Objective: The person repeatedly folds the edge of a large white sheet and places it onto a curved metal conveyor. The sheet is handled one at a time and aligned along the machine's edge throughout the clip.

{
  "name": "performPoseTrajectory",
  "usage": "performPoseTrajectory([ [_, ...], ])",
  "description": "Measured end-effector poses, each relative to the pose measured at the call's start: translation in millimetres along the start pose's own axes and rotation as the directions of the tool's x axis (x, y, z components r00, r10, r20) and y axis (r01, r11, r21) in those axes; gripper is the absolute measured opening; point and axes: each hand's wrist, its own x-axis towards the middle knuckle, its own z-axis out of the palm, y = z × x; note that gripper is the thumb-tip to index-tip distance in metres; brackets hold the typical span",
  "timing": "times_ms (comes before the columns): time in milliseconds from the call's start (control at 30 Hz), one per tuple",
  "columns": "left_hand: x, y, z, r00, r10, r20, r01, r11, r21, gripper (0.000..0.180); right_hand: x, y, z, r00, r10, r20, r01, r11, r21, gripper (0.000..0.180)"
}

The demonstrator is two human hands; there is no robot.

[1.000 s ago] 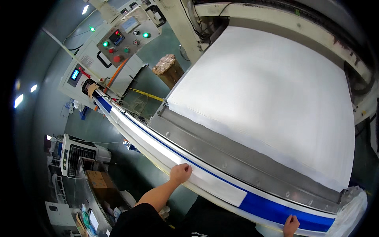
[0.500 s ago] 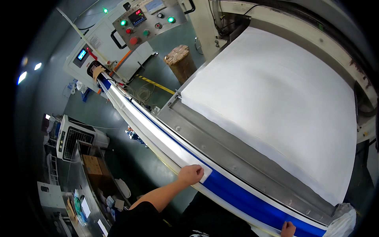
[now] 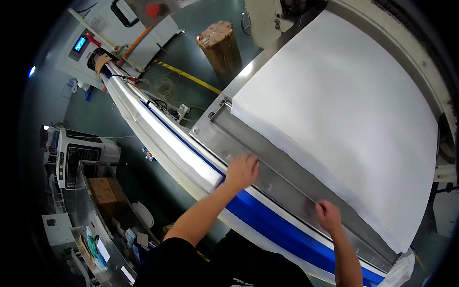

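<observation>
My left hand (image 3: 243,171) is over the grey metal ledge (image 3: 282,165), just beyond the long blue strip (image 3: 267,217). Its fingers are curled together, the tips turned away from view. Farther right, my right hand (image 3: 329,216) is closed with bent fingers above the same ledge. Whether either hand pinches something thin is hidden. A large white sheet (image 3: 339,110) lies on the machine bed beyond the ledge, its near edge wavy. White glossy film (image 3: 177,158) covers the left stretch of the blue strip and ends near my left forearm.
Crumpled clear plastic (image 3: 399,270) hangs at the strip's right end. A brown wrapped stump-like block (image 3: 220,45) stands on the floor behind. At left are a white air cooler (image 3: 86,155) and a metal bench (image 3: 88,213) with a cardboard box (image 3: 103,191).
Both hands have moved away from me, from the blue strip to above the metal ledge. My left hand has left the film's end. The view has shifted too.
</observation>
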Motion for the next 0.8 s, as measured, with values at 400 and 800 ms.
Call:
performPoseTrajectory([
  [400, 49.8, -71.5, 29.5, 0.991, 0.033, -0.127, -0.031, 0.999, 0.022, 0.043, 316.7, -173.0, 63.6, 0.963, -0.268, 0.005, 0.267, 0.959, 0.092, 0.018],
  [800, 96.9, -90.5, 7.1, 0.946, 0.088, -0.312, -0.083, 0.996, 0.030, 0.049, 358.7, -170.5, 85.2, 0.940, -0.301, -0.158, 0.291, 0.953, -0.082, 0.013],
])
